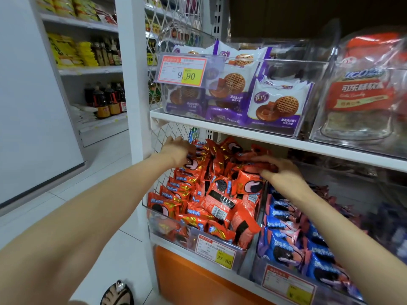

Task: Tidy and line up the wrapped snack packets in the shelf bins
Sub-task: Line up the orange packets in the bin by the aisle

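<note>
Shelving point(242, 131) holds bin point(164, 220) of red packets point(220, 208); right hand point(284, 175) grips some, grasp of left hand point(176, 151) unclear.

The left hand's point(176, 150) fingertips are buried among the red packets point(211, 194), so its grip cannot be told. The upper tag point(182, 70) hides some purple packets point(275, 104). Small print on it and the lower tag point(217, 252) is unreadable. The blue packets point(284, 230) run off the near right edge.
</note>
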